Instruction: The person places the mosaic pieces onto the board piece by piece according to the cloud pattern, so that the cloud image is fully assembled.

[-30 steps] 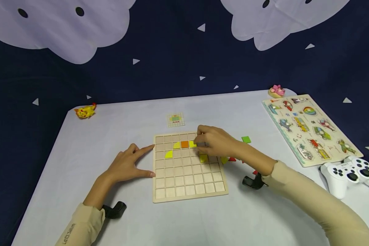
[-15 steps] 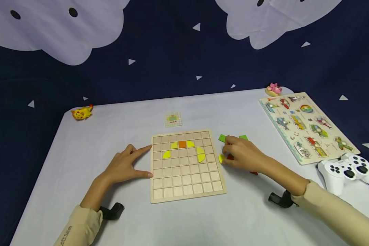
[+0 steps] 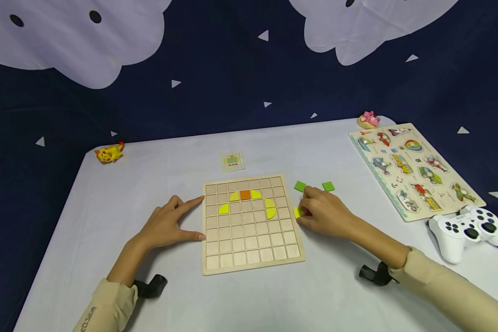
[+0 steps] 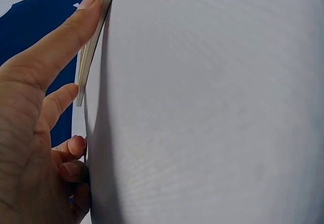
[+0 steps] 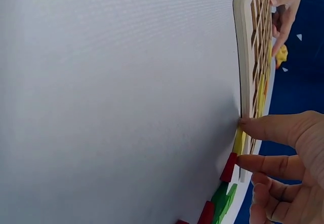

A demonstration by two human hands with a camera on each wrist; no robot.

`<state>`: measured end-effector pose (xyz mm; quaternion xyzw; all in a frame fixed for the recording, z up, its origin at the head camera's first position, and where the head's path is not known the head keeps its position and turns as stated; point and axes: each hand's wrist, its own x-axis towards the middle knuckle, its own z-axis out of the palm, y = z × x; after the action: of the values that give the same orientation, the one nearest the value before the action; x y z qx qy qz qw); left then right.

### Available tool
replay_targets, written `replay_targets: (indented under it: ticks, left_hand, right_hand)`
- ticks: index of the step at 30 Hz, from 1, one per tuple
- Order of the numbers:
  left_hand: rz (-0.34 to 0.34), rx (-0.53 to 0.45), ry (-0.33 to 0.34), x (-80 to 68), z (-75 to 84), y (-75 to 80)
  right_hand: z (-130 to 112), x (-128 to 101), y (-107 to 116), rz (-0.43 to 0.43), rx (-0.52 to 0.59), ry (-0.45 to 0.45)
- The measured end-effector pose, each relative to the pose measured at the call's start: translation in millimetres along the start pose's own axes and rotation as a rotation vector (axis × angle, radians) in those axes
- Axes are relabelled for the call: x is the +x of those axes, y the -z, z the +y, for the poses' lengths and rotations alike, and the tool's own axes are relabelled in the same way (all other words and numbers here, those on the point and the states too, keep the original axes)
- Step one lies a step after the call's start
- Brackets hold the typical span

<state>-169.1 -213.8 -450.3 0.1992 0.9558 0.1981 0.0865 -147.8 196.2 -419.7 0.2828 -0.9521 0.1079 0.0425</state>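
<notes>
The right hand point(image 3: 325, 213) rests on the table point(image 3: 120, 193) just beside the grid board point(image 3: 249, 258), fingers curled, thumb and forefinger pinching a yellow piece point(image 3: 299, 212) at its edges. It looks thin, stiff and light; smooth faces may slip, so the edges seem the surest hold. The left hand point(image 3: 166, 226) lies spread, fingertips braced against the board's left side. In the board's cells sit an orange square point(image 3: 245, 195) and yellow curved pieces point(image 3: 270, 208).

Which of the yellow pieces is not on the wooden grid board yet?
The yellow piece lying on the table just right of the grid board, at the right hand fingertips. The other yellow ones sit in the board's cells around the orange square.
</notes>
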Motion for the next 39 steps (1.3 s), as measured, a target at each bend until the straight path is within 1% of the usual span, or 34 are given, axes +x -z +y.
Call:
replay_targets:
  ticks: [5,14,30,39]
  left_hand:
    - [0.000,-0.002,-0.004,-0.2,0.8,0.7]
    - [0.002,0.006,-0.005,0.7,1.9,1.9]
    - [0.002,-0.002,-0.005,0.5,-0.1,0.8]
    - [-0.001,-0.001,-0.002,-0.1,-0.2,1.0]
  right_hand:
    - [-1.0,1.7,-1.4,0.004,0.012,-0.026]
    - [1.9,-2.9,-3.2,0.024,0.040,-0.094]
    - [1.4,-0.7,-8.2,0.059,0.037,-0.091]
    - [3.3,0.4,-2.4,0.057,0.041,-0.093]
